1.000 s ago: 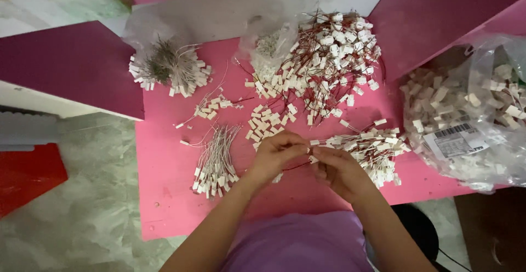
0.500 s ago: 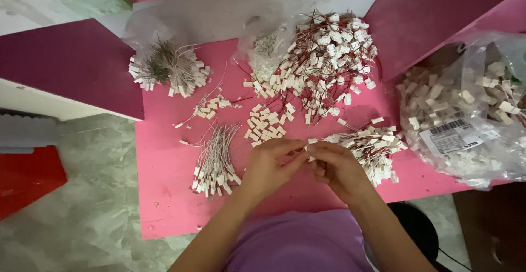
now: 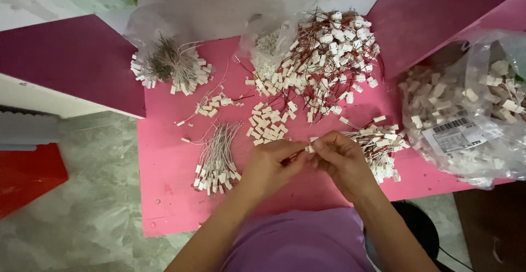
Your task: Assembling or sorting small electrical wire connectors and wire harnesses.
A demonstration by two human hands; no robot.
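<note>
Over the front of the pink table [image 3: 164, 195], my left hand [image 3: 271, 165] and my right hand [image 3: 342, 159] meet fingertip to fingertip. Between them they pinch a small white connector on a thin wire [image 3: 310, 148]. Just beyond my left hand lies a patch of loose white connector housings [image 3: 267, 128]. A pile of red-wired white connectors [image 3: 381, 140] rests against my right hand. A fanned bundle of pale wires with white plugs [image 3: 216, 159] lies to the left of my left hand.
A large heap of red-wired connectors [image 3: 323, 58] covers the table's far middle. A round tied bundle of grey wires [image 3: 170, 66] sits far left. A clear plastic bag of white parts [image 3: 471, 107] lies at the right. Dark magenta panels [image 3: 71, 58] flank the table; a red box [image 3: 27, 176] stands on the floor.
Both hands have stayed together at the table's front, with only small finger movements on the connector. The piles have not moved.
</note>
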